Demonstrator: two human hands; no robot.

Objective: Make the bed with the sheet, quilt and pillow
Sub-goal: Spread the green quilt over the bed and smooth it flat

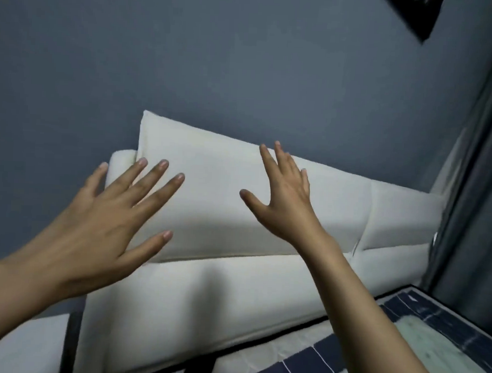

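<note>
Pillow [233,202], judged soft and light, is propped against the headboard [401,215], best gripped at both ends by left hand [102,225] and right hand [286,205], both spread wide and empty.

A flat blue-grey wall [244,59] is filling most of the view, lying in soft, dim light with no hard shadows. A dark, blurred object [415,16] is hanging at the top right corner of it; what it is cannot be told. Below, a padded off-white headboard [401,215] is standing against the wall, its cushioned panels running across the frame. Along the right edge a grey curtain [482,168] is hanging down beside the headboard. At the lower left, a pale flat surface [20,345] is sitting next to the bed, separated from it by a dark gap.
</note>
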